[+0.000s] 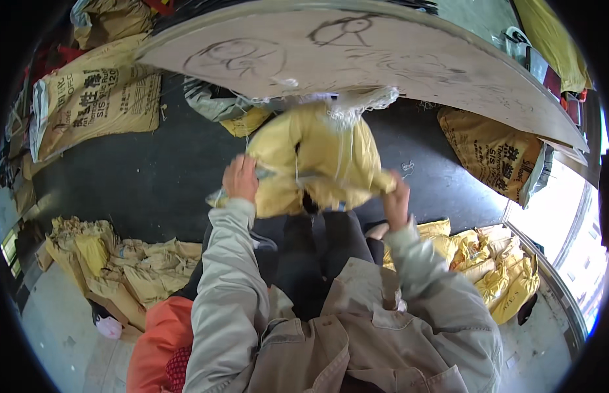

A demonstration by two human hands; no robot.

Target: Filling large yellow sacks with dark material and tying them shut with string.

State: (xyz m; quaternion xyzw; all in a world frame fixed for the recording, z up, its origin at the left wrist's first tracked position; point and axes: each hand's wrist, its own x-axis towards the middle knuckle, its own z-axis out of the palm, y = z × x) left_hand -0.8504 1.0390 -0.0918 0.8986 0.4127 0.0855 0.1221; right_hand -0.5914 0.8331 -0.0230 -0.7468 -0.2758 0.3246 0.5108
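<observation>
In front of my knees is a bulky yellow sack (331, 154), creased and partly blurred, with pale string across it. My left hand (240, 179) has its fingers closed at the sack's left side. At the right, my right hand (396, 202) grips a corner of the same sack. A tangle of white string (360, 106) lies at its far edge, below the pale board. The sack's underside is hidden from me.
A scribbled pale board (442, 65) spans the far side. Brown printed bags lie at left (101, 95) and right (498, 154) on the dark surface (147, 177). Folded brown sacks (137, 262) are stacked near left, filled yellow sacks (507, 288) near right.
</observation>
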